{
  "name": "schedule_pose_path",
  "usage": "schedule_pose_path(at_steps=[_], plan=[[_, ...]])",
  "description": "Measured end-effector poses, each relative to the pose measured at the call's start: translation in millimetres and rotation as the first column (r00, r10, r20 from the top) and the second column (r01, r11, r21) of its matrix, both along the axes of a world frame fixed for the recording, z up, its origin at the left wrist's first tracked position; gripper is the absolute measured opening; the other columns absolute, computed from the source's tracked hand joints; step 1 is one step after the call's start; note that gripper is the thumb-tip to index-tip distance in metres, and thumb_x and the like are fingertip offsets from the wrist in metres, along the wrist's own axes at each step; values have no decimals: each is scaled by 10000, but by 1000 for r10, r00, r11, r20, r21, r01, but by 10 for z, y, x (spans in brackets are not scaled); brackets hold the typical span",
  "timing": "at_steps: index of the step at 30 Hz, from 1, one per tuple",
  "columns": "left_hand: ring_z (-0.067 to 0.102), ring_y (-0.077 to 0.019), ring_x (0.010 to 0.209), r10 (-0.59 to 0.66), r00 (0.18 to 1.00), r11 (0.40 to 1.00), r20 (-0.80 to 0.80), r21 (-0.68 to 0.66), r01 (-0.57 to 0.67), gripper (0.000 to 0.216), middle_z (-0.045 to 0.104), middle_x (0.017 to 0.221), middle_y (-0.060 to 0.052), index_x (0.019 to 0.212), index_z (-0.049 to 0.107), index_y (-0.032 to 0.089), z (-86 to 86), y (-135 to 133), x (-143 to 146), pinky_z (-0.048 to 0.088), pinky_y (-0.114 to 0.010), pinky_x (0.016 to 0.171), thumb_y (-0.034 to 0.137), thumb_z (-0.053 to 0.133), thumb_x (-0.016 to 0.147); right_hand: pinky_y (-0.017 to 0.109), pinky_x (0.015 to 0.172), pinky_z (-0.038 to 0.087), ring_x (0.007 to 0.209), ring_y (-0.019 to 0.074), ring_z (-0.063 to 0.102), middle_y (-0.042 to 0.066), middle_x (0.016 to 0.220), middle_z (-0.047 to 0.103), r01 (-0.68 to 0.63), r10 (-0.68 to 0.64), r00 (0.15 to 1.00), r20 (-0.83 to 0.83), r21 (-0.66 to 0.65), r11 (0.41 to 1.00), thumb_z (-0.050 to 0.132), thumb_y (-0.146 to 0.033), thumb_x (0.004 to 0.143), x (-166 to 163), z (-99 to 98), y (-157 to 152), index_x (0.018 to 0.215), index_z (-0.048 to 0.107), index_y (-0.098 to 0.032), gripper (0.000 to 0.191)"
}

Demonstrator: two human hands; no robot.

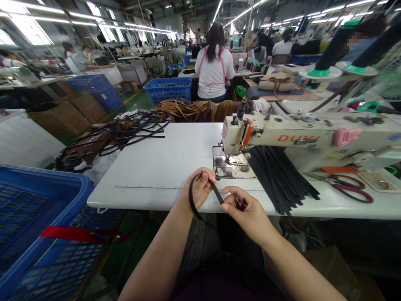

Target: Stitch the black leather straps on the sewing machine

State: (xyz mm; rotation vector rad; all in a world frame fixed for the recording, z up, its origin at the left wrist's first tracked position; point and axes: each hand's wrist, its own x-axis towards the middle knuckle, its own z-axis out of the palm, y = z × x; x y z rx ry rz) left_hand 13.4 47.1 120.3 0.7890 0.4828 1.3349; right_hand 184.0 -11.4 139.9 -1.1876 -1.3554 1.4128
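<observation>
My left hand (200, 188) pinches a thin black strap (191, 200) that loops down past my wrist at the near edge of the white table (156, 167). My right hand (244, 209) is closed on the other end of the same strap, just right of the left hand. Both hands sit in front of the needle plate (230, 165) of the cream sewing machine (300, 138). A fan of several black straps (278, 175) lies under the machine arm, right of my hands.
Red-handled scissors (347, 186) lie at the table's right. A heap of black and brown straps (119, 133) covers the far left. A blue crate (37, 221) with a red strap (81, 234) stands at my left. A person in white (214, 67) sits ahead, back turned.
</observation>
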Motion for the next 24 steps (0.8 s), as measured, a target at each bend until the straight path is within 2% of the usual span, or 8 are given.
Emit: schedule_pose_path(at_steps=[2, 4, 7, 10, 14, 19, 24], plan=[[533, -95, 686, 88, 989, 996, -115, 15, -87, 438, 609, 812, -15, 803, 705, 150, -22, 29, -42, 504, -237, 698, 555, 872, 788, 285, 630, 416, 635, 132, 505, -50, 714, 581, -18, 18, 999, -29, 22, 1000, 793, -416, 820, 41, -10, 6, 1176, 669, -230, 420], [582, -114, 687, 125, 957, 992, -262, 26, -122, 424, 648, 787, -27, 859, 754, 152, -25, 51, -85, 514, -247, 698, 563, 845, 813, 292, 641, 444, 642, 135, 521, -43, 730, 576, -32, 34, 999, -40, 47, 998, 766, -447, 858, 80, -6, 8, 1200, 677, -237, 412], [600, -124, 632, 165, 866, 985, -472, 41, -165, 419, 666, 684, -26, 928, 789, 155, 34, 51, -129, 494, -245, 663, 570, 769, 879, 319, 711, 513, 724, 162, 601, -8, 798, 627, -44, 46, 999, -26, 71, 997, 726, -493, 894, 125, 15, 2, 1189, 694, -239, 391], [608, -126, 611, 228, 761, 972, -607, 92, -217, 331, 653, 603, -7, 926, 807, 171, 147, 25, -130, 474, -235, 657, 495, 746, 909, 333, 771, 547, 833, 190, 653, 26, 897, 693, -12, 10, 1000, 18, 95, 995, 780, -480, 851, 145, 36, -5, 1151, 697, -238, 394], [613, -129, 578, 272, 716, 962, -642, 163, -219, 264, 652, 590, 4, 899, 822, 186, 253, 4, -91, 477, -243, 643, 441, 755, 894, 334, 743, 559, 760, 182, 649, 22, 818, 698, 79, -83, 995, 50, 77, 994, 787, -500, 835, 138, 27, 18, 988, 718, -218, 329], [625, -132, 570, 270, 705, 963, -656, 172, -209, 276, 660, 593, 2, 907, 821, 181, 261, -8, -68, 483, -244, 636, 447, 752, 893, 328, 709, 562, 678, 153, 635, 12, 768, 706, 74, -80, 994, -79, -75, 994, 866, -535, 733, 120, -20, 62, 970, 746, -194, 432], [617, -132, 575, 259, 687, 965, -679, 165, -202, 284, 657, 582, 2, 912, 824, 187, 258, -22, -61, 468, -238, 624, 460, 748, 896, 318, 694, 548, 643, 136, 618, -8, 722, 693, 109, -127, 983, -134, -135, 985, 927, -520, 651, 108, -73, 62, 913, 736, -192, 461]])
